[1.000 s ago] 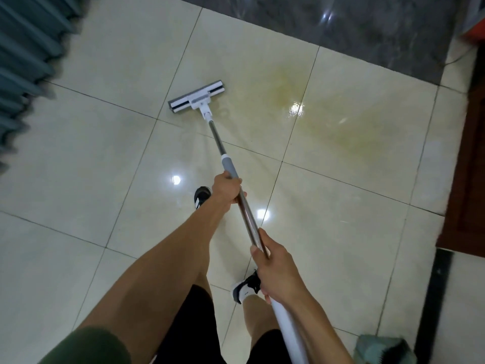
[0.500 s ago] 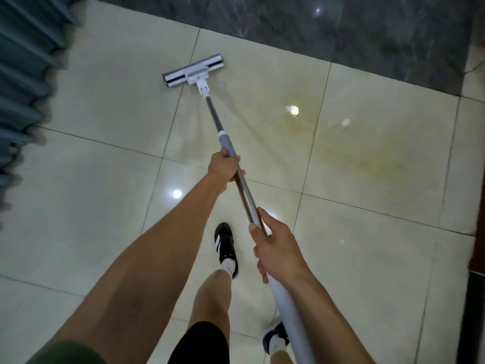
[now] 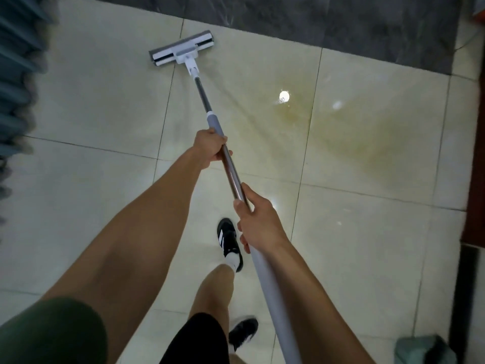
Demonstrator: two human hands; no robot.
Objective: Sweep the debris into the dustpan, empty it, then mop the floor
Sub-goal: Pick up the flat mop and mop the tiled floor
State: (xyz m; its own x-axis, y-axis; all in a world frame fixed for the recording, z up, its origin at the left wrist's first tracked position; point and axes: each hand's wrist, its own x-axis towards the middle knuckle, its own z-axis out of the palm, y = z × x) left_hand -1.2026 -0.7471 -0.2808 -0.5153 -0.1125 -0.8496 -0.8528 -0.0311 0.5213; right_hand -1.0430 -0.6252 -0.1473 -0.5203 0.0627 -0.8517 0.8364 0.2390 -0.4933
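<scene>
Head view: mop [image 3: 207, 111] long axis runs from lower right up to upper left — head flat on the cream tile floor [image 3: 99, 101], near the dark marble strip [image 3: 341, 24], pointing away from the person. Left hand [image 3: 211, 148] wraps the shaft below the grey collar; right hand [image 3: 258, 223] grips lower down. No legible writing — only white stripes on the black shoe [image 3: 228, 241].

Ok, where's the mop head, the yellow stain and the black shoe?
mop head [image 3: 181, 51], head view, on its white middle bracket.
yellow stain [image 3: 372, 137], head view, on its broad middle patch.
black shoe [image 3: 227, 239], head view, on its striped side.
</scene>
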